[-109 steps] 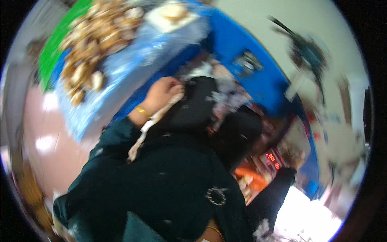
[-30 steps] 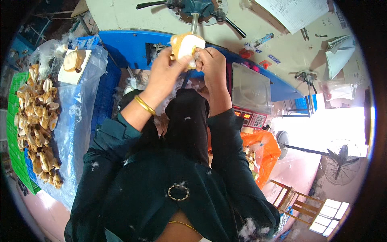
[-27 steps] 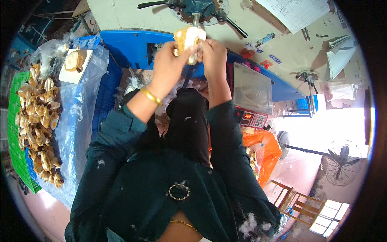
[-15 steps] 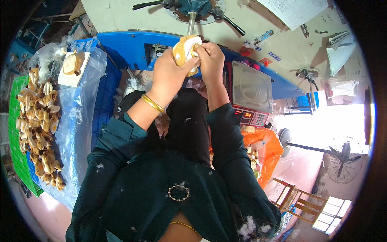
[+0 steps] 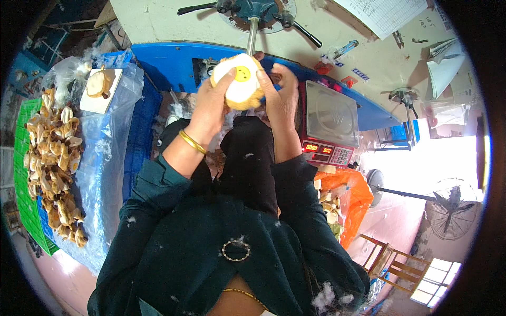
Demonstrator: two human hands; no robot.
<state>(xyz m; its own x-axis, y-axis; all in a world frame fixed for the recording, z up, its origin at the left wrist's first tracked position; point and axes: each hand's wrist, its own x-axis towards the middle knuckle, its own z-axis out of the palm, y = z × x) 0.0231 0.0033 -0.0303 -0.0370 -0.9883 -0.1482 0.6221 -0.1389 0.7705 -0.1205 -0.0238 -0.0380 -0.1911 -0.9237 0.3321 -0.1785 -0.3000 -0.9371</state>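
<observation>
Between my two hands is a small plush toy, white in front with a tan furry edge and a yellow smiling yolk-like patch. My left hand grips its left side, thumb laid on the white face. At its right edge, my right hand presses with the thumb; its other fingers are partly hidden and a little blurred. A metal tube runs from a blue machine fitting down to the toy's top edge. I cannot tell whether the tube enters the toy or ends behind it.
A red digital scale stands right of my hands. At left, a heap of limp tan-and-white plush covers lies beside clear plastic sheeting; a plush piece rests on a white board. An orange bag sits at lower right.
The toy has gone from folded and bunched to spread flat, its yellow face turned into view. Both hands have come slightly lower and further apart. The scale's display has lit more digits.
</observation>
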